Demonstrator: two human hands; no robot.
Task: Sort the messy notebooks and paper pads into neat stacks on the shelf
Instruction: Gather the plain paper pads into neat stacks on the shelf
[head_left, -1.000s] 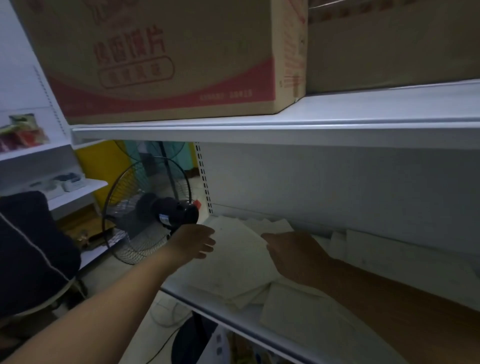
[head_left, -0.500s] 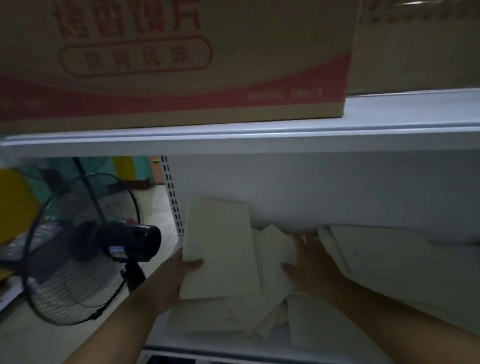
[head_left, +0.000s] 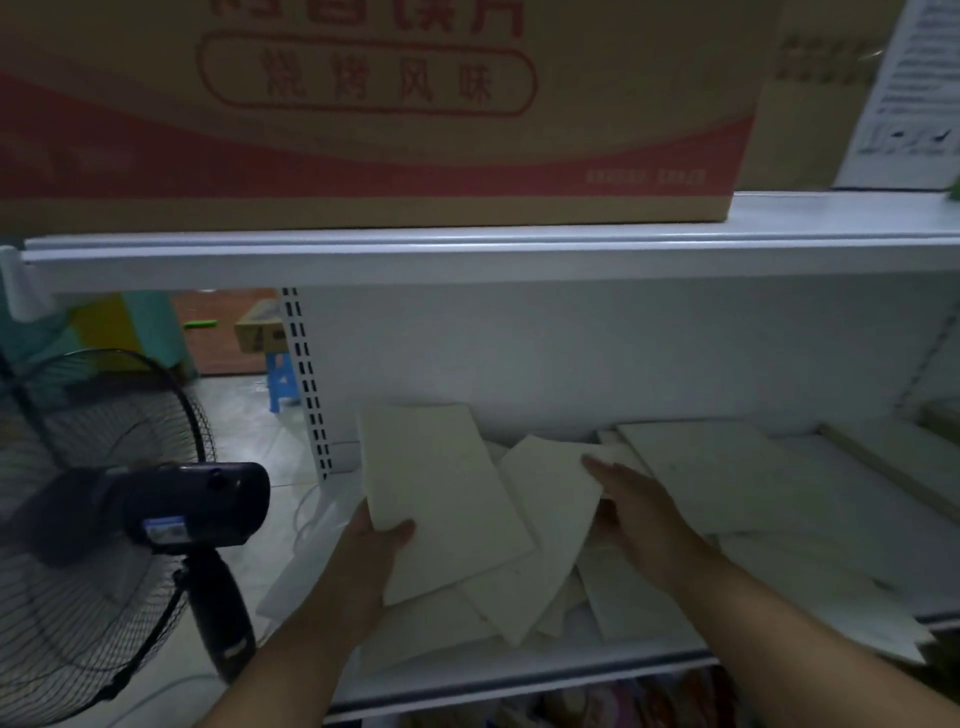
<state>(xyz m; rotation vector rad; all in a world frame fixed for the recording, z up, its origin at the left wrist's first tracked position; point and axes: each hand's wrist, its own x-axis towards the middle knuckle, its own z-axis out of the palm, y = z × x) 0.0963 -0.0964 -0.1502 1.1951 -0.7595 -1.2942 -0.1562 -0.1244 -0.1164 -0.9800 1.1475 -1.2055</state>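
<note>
Lifted higher since half a second ago: flat cream pad, rectangular and matte, tilted above the heap at centre frame. Left hand clamped on its lower left corner, thumb on top. Right hand flat, fingers extended and close together, pressing a second pad just right of centre. Loose overlapping sheets across the smooth white metal shelf. Upper frame: printed cardboard box. Lower left: wire-caged fan.
</note>
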